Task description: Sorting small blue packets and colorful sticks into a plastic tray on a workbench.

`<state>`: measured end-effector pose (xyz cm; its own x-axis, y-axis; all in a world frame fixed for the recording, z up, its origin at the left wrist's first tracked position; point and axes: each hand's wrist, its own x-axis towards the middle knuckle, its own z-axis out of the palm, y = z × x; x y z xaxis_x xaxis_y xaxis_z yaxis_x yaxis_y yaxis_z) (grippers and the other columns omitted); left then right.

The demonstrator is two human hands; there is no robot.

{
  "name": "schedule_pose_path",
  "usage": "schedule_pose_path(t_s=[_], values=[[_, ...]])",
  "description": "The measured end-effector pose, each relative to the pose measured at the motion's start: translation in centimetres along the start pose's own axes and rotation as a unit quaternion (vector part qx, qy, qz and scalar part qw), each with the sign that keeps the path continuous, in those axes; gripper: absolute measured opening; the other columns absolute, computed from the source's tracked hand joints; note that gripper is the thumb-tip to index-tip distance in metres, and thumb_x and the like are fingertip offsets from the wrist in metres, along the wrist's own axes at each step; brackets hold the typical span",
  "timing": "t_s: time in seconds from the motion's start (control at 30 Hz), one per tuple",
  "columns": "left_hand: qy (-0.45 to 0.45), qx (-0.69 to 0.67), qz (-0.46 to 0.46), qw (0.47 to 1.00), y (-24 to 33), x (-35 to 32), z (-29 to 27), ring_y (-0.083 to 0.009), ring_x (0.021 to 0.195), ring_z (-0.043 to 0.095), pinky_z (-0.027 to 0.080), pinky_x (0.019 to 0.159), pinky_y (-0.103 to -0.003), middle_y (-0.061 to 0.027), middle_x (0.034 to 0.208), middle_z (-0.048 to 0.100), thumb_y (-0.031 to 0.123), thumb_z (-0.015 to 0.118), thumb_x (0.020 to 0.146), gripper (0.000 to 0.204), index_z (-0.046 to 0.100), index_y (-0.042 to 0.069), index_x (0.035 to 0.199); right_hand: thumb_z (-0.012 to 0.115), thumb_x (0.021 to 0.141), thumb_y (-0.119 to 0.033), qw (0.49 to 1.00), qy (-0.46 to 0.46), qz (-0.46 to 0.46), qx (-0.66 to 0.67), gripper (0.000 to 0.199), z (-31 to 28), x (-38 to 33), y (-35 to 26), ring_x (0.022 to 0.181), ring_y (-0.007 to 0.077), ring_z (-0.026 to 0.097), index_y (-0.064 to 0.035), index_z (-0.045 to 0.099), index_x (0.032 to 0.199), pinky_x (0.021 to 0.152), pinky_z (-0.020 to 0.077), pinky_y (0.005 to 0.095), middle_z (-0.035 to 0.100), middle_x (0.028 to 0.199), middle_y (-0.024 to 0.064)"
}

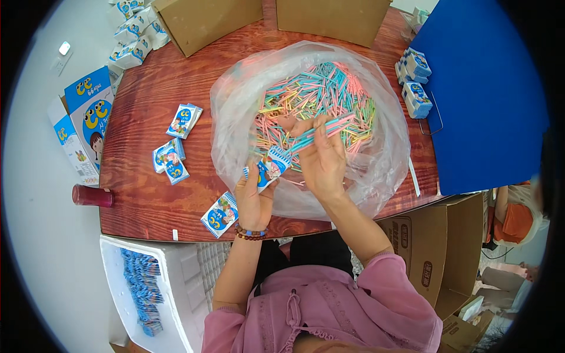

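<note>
My left hand (256,203) is closed on a small blue-and-white packet (272,169), holding it tilted at the near left rim of a clear plastic bag. My right hand (323,162) pinches a small bundle of thin pink and blue sticks (329,128), whose lower left ends are close to the packet's upper edge. Whether they enter the packet I cannot tell. Beneath both hands the wide-mouthed plastic bag (231,112) holds a heap of loose pastel sticks (318,88). Another packet (220,215) lies flat beside my left wrist.
Several similar packets (170,160) lie on the left of the reddish wooden table (147,206). A red jar (92,196) stands at its left edge. A white foam box (170,294) holds rows of packets below. Cardboard boxes (212,23) line the far side; stacked packets (416,100) sit by a blue panel (482,94).
</note>
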<state>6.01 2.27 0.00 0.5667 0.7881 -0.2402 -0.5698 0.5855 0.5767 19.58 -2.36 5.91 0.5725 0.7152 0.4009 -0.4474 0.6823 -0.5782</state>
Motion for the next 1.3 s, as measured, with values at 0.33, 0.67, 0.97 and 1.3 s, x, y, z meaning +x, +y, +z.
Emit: schedule_pose_path(t_s=[0.33,0.67,0.97,1.3], values=[[0.005,0.009,0.016,1.000,0.2,-0.6,0.4,-0.0138,0.092,0.066,0.057,0.078,-0.030,-0.0048,0.105,0.068,0.022,0.051,0.100,0.022,0.063,0.005,0.108,0.041,0.103,-0.021,0.997,0.024,0.037,-0.057,0.015,0.8,-1.7,1.5,0.117,0.0321,0.054,-0.0089,0.047,0.110,0.103,0.0372,0.0462,0.062,0.099,0.0142],[0.048,-0.010,0.073,0.996,-0.9,-0.2,0.9,-0.0123,0.090,0.065,0.054,0.079,-0.028,-0.0048,0.102,0.067,0.018,0.054,0.099,0.018,0.062,0.002,0.104,0.041,0.103,-0.020,0.992,0.069,0.064,-0.088,0.018,1.3,-3.1,2.7,0.130,0.0299,0.044,-0.0078,0.048,0.114,0.101,0.0398,0.0401,0.058,0.124,0.0208],[0.019,-0.032,0.078,0.996,-1.6,0.6,0.3,-0.0121,0.093,0.064,0.052,0.083,-0.029,-0.0040,0.104,0.067,0.021,0.054,0.099,0.020,0.063,0.003,0.105,0.038,0.102,-0.024,0.996,0.019,0.041,-0.080,0.033,1.0,-2.7,3.2,0.138,0.0274,0.033,0.0003,0.050,0.122,0.113,0.0240,0.0409,0.037,0.146,0.0227],[-0.005,-0.104,0.044,0.994,-1.1,1.0,0.1,-0.0147,0.101,0.063,0.049,0.092,-0.033,-0.0043,0.111,0.067,0.024,0.056,0.098,0.024,0.061,0.005,0.111,0.036,0.102,-0.026,0.965,-0.021,0.129,-0.228,0.052,1.3,-2.0,2.2,0.138,0.0250,0.034,0.0049,0.034,0.143,0.112,0.0273,0.0370,0.036,0.149,0.0166]])
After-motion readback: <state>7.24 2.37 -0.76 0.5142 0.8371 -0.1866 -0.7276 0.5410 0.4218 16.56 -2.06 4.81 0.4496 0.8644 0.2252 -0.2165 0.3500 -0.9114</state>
